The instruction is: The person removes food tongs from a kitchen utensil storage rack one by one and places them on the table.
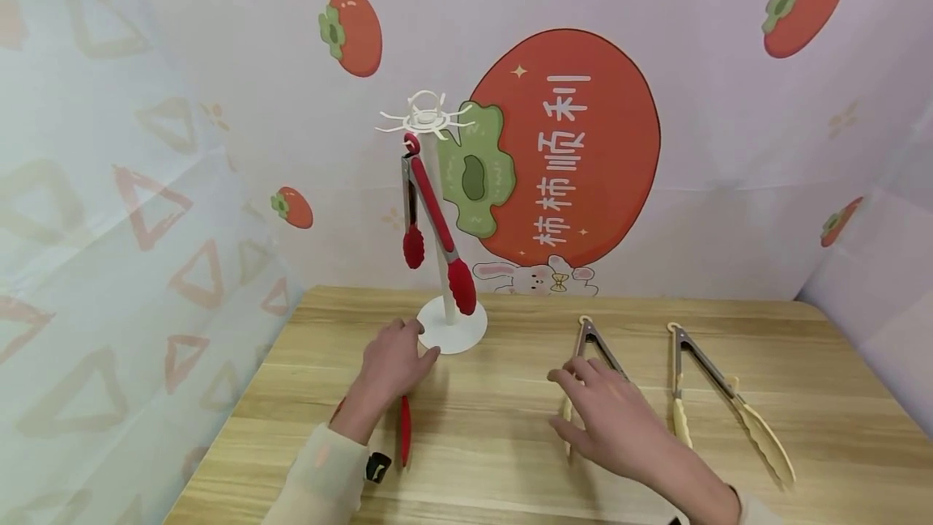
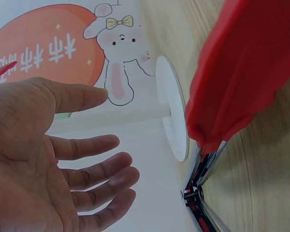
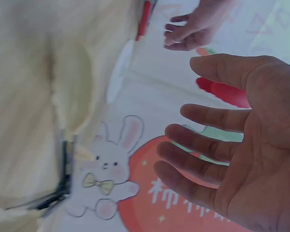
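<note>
My left hand [image 1: 389, 359] hovers with spread, relaxed fingers above a pair of red-tipped tongs [image 1: 406, 432], partly hidden by the forearm. In the left wrist view these tongs [image 2: 237, 72] lie beside the hand, and its palm holds nothing. My right hand [image 1: 612, 420], fingers loosely bent and holding nothing, is over a pair of cream-tipped tongs [image 1: 607, 353], covering part of them. Another red pair of tongs [image 1: 434, 205] hangs by its end loop from a hook of the white stand [image 1: 453, 339], just beyond the left hand.
A second pair of cream-tipped tongs [image 1: 765, 440] lies spread on the wooden table [image 1: 503, 428], right of the right hand. The stand has a ring of several hooks [image 1: 428, 120] at its top. A printed backdrop [image 1: 700, 209] rises behind the table.
</note>
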The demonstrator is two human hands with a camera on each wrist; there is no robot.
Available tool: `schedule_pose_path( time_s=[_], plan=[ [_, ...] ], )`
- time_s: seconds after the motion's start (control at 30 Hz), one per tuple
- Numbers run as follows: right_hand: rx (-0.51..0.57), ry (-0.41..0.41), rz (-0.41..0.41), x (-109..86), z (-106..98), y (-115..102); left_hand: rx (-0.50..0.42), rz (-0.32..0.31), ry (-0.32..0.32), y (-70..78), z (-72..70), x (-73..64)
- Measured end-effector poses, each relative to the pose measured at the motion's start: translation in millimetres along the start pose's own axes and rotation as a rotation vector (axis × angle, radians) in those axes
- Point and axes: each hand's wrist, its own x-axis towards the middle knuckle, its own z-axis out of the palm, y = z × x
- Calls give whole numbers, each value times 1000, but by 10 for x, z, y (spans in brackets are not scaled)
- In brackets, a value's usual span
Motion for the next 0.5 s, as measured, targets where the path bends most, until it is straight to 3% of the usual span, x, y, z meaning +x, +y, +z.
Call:
schedule_pose_path(
  time_s=[0.23, 0.5],
  plan=[
    [-6, 90, -9, 302, -64, -75, -10, -2, 25, -11, -43, -75],
    [59, 147, 63, 647, -164, -194, -34, -20, 48, -42, -110, -114]
  ],
)
